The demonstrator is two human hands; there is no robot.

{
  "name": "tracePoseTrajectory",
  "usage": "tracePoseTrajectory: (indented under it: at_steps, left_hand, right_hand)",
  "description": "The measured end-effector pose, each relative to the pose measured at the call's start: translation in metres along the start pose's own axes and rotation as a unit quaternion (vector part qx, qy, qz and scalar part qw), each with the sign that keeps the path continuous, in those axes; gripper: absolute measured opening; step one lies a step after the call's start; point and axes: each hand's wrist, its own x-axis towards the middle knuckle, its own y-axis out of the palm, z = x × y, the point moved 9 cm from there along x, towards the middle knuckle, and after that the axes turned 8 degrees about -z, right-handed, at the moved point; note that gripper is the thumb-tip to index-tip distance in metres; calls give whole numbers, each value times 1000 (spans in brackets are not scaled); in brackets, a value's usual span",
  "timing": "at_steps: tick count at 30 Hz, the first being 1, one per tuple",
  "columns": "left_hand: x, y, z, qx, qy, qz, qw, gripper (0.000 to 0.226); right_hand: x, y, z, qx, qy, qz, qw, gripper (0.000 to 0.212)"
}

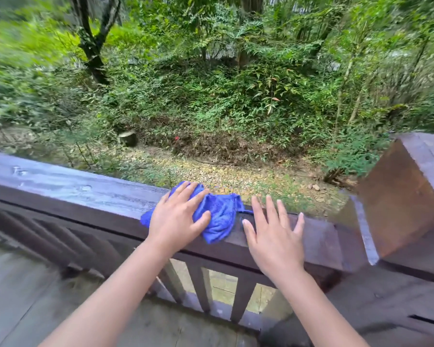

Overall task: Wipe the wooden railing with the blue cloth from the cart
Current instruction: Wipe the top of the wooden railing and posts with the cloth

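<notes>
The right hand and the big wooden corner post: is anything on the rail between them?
In the head view, nothing: the dark wooden railing is bare from the right hand to the square wooden post.

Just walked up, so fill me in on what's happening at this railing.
A person is wiping the top of the wooden railing with a blue cloth. The left hand lies flat on the bunched cloth, pressing it onto the rail. The right hand rests bare on the rail just beside it, fingers spread, holding nothing. A thick wooden post stands to the right, with greenery beyond.
</notes>
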Motion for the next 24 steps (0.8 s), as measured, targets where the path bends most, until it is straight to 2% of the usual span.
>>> tracePoseTrajectory:
  at_steps: [3,6,8,9,11,13,15,19,24]
  left_hand:
    - [-2,-18,63,12,-50,-24,998,69]
    - [-3,-31,139,30,-168,-13,985,57]
    - [-5,-29,162,37,-235,9,971,51]
    - [-3,-24,155,44,-237,22,970,56]
    - [1,-13,115,57,-156,28,986,65]
    - [1,-1,77,63,-62,34,996,62]
    - [3,0,73,60,-16,47,997,55]
    - [-5,-12,109,18,40,38,998,49]
    - [-11,-37,206,19,15,2,1000,52]
  right_hand:
    - [8,8,30,15,-32,14,999,59]
    - [13,15,55,5,-61,19,998,60]
    - [17,20,70,6,-73,21,997,59]
    - [20,22,77,6,-73,21,997,58]
    - [25,26,89,0,-66,17,998,57]
    - [29,28,99,-11,-57,7,998,55]
    - [34,30,107,-19,-38,5,999,53]
    - [40,39,129,-26,-1,19,999,52]
    - [46,50,185,-25,-10,13,1000,55]
